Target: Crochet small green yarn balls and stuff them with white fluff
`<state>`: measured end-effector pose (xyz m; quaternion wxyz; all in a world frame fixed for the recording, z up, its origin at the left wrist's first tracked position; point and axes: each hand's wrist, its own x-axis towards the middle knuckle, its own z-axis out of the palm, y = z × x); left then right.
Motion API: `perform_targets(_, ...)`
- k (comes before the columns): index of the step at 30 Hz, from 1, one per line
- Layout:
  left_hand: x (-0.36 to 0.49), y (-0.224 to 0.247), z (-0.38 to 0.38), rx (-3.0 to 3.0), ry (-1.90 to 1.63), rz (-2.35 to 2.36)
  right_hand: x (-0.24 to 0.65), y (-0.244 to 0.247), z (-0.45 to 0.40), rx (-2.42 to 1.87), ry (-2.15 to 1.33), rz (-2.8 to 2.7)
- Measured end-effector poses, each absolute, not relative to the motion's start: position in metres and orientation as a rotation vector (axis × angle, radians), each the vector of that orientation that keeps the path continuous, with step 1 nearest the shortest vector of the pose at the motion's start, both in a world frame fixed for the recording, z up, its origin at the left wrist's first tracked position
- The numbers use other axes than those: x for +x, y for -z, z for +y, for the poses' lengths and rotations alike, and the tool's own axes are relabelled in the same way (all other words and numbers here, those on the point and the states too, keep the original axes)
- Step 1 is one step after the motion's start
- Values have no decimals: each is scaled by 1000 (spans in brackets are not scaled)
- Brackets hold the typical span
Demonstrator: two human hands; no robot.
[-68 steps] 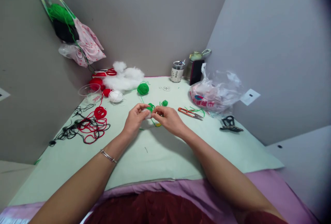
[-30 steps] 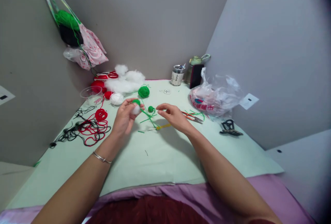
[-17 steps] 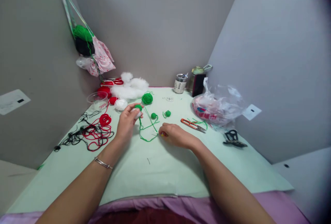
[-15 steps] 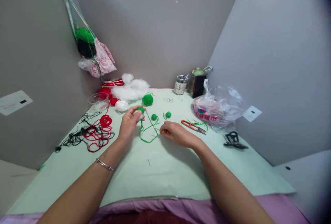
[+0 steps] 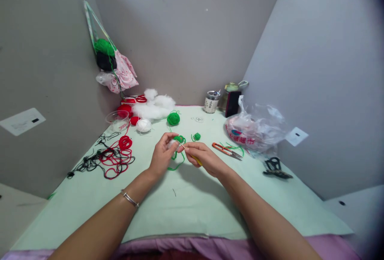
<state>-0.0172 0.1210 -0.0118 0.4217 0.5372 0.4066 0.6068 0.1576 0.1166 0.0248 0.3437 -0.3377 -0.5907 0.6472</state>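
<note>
Between the fingers of my left hand (image 5: 161, 155) is a small green-and-white crochet piece (image 5: 180, 139), partly covered by the fingers. My right hand (image 5: 207, 159) grips a crochet hook (image 5: 197, 161) with a yellow handle, and its thin metal tip meets the piece. Both hands are close together above the middle of the table. A strand of green yarn (image 5: 177, 168) hangs in a loop below the piece onto the cloth. Just beyond my right hand lies a small green crocheted ball (image 5: 197, 136), and farther back a ball of green yarn (image 5: 173, 119).
Tangled black yarn (image 5: 90, 160) and red yarn (image 5: 112, 170) spread on the left, before white stuffing (image 5: 153, 108) and a white yarn ball (image 5: 143, 125). Orange thread snips (image 5: 225, 150), a plastic bag (image 5: 255, 130), a black claw clip (image 5: 276, 169) and a pen can (image 5: 211, 103) stand or lie right.
My right hand has moved left and up with the hook, bringing its tip to the crochet piece. My left hand has shifted right toward it. The view has tilted slightly.
</note>
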Motion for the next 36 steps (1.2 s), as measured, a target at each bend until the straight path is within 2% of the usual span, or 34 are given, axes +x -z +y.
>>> perform_targets(14, -18, 16, 123, 1384, -1563, 1055, 160, -24, 121, -836, -1916, -1315)
perform_targets(21, -16, 20, 123, 1382, -1556, 1068, 158, -22, 123, -839, -1915, -1288)
perform_targets(27, -15, 16, 122, 1344, -1458, 1053, 151, -22, 115, -918, -1726, -1369)
perform_targets(36, -13, 11, 125, 1311, -1518, 1018, 135, -23, 91, -1058, -1208, -1665)
